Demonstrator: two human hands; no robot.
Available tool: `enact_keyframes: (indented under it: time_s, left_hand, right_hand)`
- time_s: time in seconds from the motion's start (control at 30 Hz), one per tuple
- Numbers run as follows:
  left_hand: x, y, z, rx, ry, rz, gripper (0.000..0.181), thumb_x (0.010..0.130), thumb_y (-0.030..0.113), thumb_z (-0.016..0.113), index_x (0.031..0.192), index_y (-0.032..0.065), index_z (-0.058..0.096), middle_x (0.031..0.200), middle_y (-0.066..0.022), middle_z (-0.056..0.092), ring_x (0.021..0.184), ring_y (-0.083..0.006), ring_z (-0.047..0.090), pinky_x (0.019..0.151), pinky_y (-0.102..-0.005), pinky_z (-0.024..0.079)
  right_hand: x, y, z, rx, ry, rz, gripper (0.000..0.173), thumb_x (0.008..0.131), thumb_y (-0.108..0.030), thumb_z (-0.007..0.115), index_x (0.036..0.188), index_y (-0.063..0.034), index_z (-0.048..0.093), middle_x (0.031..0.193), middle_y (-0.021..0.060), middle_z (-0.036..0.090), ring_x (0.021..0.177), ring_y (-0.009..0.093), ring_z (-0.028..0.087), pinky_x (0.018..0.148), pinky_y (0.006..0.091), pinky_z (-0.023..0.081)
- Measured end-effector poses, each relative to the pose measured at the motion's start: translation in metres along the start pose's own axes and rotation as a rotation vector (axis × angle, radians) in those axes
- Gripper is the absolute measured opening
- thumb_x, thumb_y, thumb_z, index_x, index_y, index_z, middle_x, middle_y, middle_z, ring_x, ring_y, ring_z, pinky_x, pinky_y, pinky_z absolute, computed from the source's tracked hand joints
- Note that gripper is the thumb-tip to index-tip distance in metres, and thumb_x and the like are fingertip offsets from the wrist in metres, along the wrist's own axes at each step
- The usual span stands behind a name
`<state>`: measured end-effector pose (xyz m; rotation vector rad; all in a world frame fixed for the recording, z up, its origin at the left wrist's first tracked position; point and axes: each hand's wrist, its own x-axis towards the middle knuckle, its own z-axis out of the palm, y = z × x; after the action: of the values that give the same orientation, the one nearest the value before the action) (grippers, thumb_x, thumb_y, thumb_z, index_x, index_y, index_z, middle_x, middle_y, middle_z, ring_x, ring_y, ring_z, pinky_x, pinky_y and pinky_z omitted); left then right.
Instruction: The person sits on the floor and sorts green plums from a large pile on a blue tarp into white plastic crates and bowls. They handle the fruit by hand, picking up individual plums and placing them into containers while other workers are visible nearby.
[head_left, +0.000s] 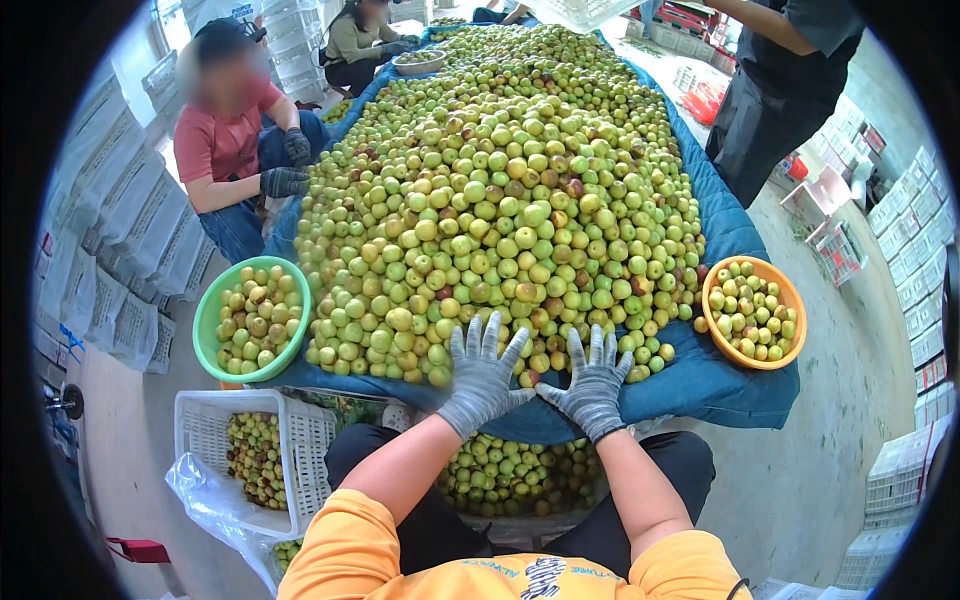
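Observation:
A big heap of round green fruits (480, 202), some with red-brown patches and much like fresh jujubes, lies on a blue quilted cloth (731, 375) before me. My left hand (482, 375), in a grey knitted glove, is spread palm down at the heap's front edge. To its right my right hand (592, 380), gloved the same way, has its fingers apart against the nearest fruits. The two thumbs nearly meet beside one reddish fruit (529, 378). Neither hand grips anything. Below the cloth's edge, between my knees, a container full of similar fruits (499, 472) is partly hidden by my arms.
A green basin (201, 330) and an orange basin (796, 322) of fruits flank the heap. A white plastic crate (307, 450) with fruits stands at lower left. One person (229, 142) sits at the left side; another person (780, 97) stands at the right. Stacked crates (120, 195) line the left.

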<state>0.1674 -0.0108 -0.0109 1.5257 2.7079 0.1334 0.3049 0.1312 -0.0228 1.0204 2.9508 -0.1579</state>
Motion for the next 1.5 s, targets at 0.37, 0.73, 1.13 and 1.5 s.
enact_keyframes:
  time_s: [0.37,0.73,1.13,1.5]
  left_hand:
    - [0.019,0.007,0.007,0.054,-0.013,0.034,0.097,0.069,0.065,0.075,0.151,0.0308,0.034,0.159,-0.0168,0.016,0.146,-0.0438,0.01,0.112,-0.0689,-0.001]
    - [0.046,0.011,-0.04,-0.295,0.0,0.156,0.07,0.083,0.048,0.071,0.141,0.0162,0.049,0.15,-0.0206,0.035,0.141,-0.0387,0.029,0.115,-0.0562,0.02]
    - [0.072,-0.06,-0.027,-1.818,-0.208,-0.156,0.044,0.099,0.031,0.059,0.136,0.0076,0.052,0.126,-0.0071,0.062,0.108,-0.0152,0.063,0.089,-0.0291,0.053]
    - [0.074,-0.079,-0.027,-2.412,-0.175,-0.125,0.055,0.099,0.025,0.059,0.148,0.0103,0.038,0.134,-0.0125,0.056,0.115,-0.0241,0.062,0.092,-0.0317,0.053]
  right_hand:
    - [0.006,-0.003,-0.002,-0.034,-0.004,-0.009,0.104,0.073,-0.069,0.068,0.156,-0.0269,0.022,0.16,0.0175,0.017,0.148,0.042,0.01,0.113,0.068,0.0]
    - [0.115,0.025,-0.067,0.548,0.482,-0.182,0.038,0.087,-0.023,0.061,0.121,-0.006,0.061,0.119,0.0195,0.062,0.109,0.038,0.06,0.095,0.045,0.048]
    - [0.419,0.031,-0.135,0.097,0.306,-0.11,0.047,0.091,-0.021,0.056,0.138,-0.0129,0.053,0.14,0.0168,0.054,0.13,0.033,0.05,0.112,0.0405,0.038]
    - [0.358,-0.002,-0.155,0.521,0.181,-0.176,0.043,0.081,-0.027,0.075,0.119,-0.0107,0.063,0.11,0.0148,0.067,0.103,0.025,0.065,0.09,0.0388,0.052]
